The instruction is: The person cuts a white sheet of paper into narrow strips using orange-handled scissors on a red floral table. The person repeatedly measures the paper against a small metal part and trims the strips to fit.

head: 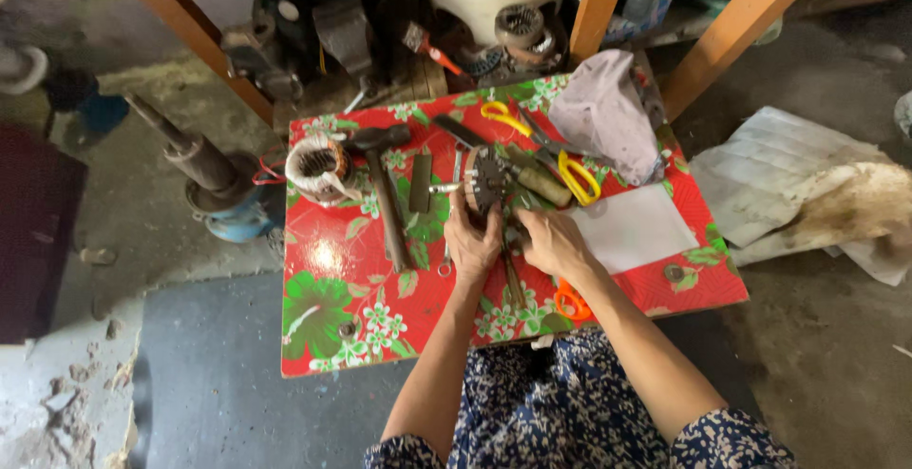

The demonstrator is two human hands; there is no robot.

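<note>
My left hand (pixel 472 244) grips a round dark metal motor part (pixel 485 184) upright on a low table covered in a red flowered cloth (pixel 332 279). My right hand (pixel 554 241) rests just right of it, fingers curled near the part's lower edge; what it holds I cannot tell. A hammer (pixel 385 189) lies to the left, beside a wound copper coil stator (pixel 318 171). Yellow-handled scissors (pixel 532 141) lie behind the hands. An orange-handled tool (pixel 570 303) peeks out under my right forearm.
A white sheet of paper (pixel 635 229) lies on the table's right side, a grey cloth (pixel 608 113) behind it. Orange wooden legs (pixel 600 3) and motor parts (pixel 521 27) crowd the back. A shaft motor (pixel 214 179) stands on the floor at left, crumpled paper (pixel 807 193) at right.
</note>
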